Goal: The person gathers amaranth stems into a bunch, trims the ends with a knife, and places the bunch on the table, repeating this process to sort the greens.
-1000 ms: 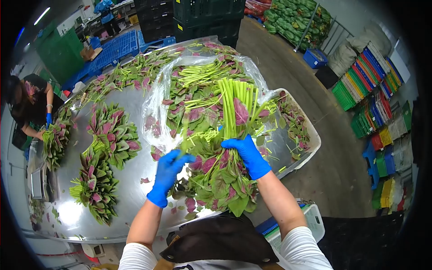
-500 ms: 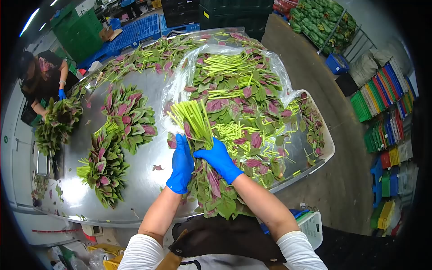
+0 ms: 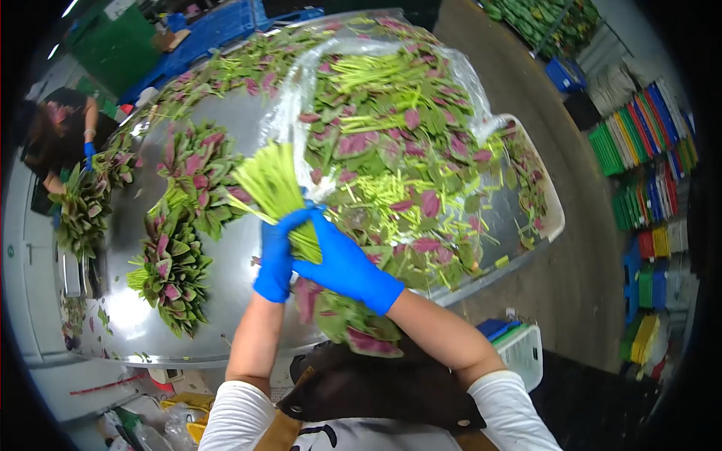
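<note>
A bunch of red amaranth (image 3: pixel 272 179) is gripped between my two blue-gloved hands, its cut green stems pointing up and to the left. Its red-green leaves hang below, toward my apron. My left hand (image 3: pixel 275 259) wraps the bunch from the left. From the right, my right hand (image 3: pixel 342 259) closes round the stems, its fingers overlapping the left ones. Just beyond lies a loose heap of amaranth (image 3: pixel 391 135) on a clear plastic sheet (image 3: pixel 289 109), with short cut stem pieces (image 3: pixel 391 194) nearer me. Two finished-looking bunches (image 3: pixel 173 263) rest on the metal table at left.
The metal table (image 3: pixel 233 293) spans the view. A white tub (image 3: pixel 553 203) with leaves stands at its right end. Another person (image 3: pixel 68 131) handles a bunch at far left. Coloured crates (image 3: pixel 647 128) are stacked at right; a white basket (image 3: pixel 523 353) stands low beside me.
The bunch has swung left and its stems now tilt further left. My right hand has come up over the left one. The whole view has shifted slightly.
</note>
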{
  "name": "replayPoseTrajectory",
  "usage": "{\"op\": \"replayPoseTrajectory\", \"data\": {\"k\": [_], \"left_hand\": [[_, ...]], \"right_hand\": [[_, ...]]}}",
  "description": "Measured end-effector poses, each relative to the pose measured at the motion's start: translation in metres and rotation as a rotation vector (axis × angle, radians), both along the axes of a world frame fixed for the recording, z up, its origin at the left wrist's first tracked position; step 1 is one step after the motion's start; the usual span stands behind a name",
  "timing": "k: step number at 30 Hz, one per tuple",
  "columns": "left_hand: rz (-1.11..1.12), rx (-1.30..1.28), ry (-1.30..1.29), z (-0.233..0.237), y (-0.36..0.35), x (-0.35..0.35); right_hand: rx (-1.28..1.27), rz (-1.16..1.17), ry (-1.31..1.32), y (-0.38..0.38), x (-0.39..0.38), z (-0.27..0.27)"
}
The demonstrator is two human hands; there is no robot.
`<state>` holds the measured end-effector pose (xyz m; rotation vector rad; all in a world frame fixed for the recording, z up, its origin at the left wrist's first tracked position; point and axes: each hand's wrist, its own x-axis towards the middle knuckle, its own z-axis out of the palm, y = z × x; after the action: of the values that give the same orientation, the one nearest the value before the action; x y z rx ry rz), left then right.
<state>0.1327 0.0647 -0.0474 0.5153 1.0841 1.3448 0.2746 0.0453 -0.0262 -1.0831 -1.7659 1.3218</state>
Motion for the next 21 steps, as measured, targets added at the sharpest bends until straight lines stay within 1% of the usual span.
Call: {"op": "replayPoseTrajectory", "data": {"k": [1,2,3,4,5,6,7,9,10,11,12,15,16,18,19,21], "left_hand": [[0.036,0.011,-0.05,0.009,-0.004,-0.003],[0.074,0.024,-0.101,0.027,-0.007,-0.006],[0.022,0.058,-0.128,0.045,-0.008,-0.012],[-0.02,0.097,-0.155,0.056,-0.006,-0.021],[-0.085,0.149,-0.207,0.058,-0.001,-0.035],[-0.145,0.202,-0.254,0.058,0.003,-0.049],[-0.174,0.216,-0.225,0.057,0.006,-0.062],[-0.292,0.185,-0.098,0.064,0.005,-0.063],[-0.352,0.168,-0.037,0.067,0.003,-0.061],[-0.42,0.115,-0.037,0.067,0.001,-0.055],[-0.46,0.013,0.004,0.064,-0.003,-0.045],[-0.579,-0.076,0.087,0.046,-0.009,-0.02],[-0.618,-0.096,0.098,0.043,-0.01,-0.014],[-0.591,-0.124,0.073,0.039,-0.011,-0.001],[-0.596,-0.13,0.082,0.039,-0.01,0.006],[-0.641,-0.131,0.093,0.035,-0.004,0.012]], "right_hand": [[0.037,0.017,0.072,-0.002,0.009,0.009],[0.08,0.033,0.141,-0.002,0.019,0.016],[0.115,0.014,0.202,0.001,0.034,0.021],[0.044,-0.068,0.12,0.002,0.055,0.019],[-0.022,-0.141,0.042,0.003,0.079,0.015],[0.107,-0.236,-0.169,0.005,0.106,-0.008],[0.238,-0.328,-0.376,0.007,0.134,-0.04],[0.347,-0.317,-0.693,0.004,0.187,-0.079],[0.4,-0.338,-0.691,0.005,0.198,-0.086],[0.453,-0.359,-0.69,0.008,0.208,-0.092],[0.502,-0.385,-0.689,0.008,0.216,-0.095],[0.376,-0.411,-0.806,0.006,0.233,-0.096],[0.256,-0.395,-0.874,0.004,0.244,-0.091],[0.017,-0.356,-0.991,-0.002,0.263,-0.085],[0.048,-0.299,-0.998,-0.006,0.266,-0.093],[0.149,-0.292,-0.972,-0.012,0.262,-0.104]]}}
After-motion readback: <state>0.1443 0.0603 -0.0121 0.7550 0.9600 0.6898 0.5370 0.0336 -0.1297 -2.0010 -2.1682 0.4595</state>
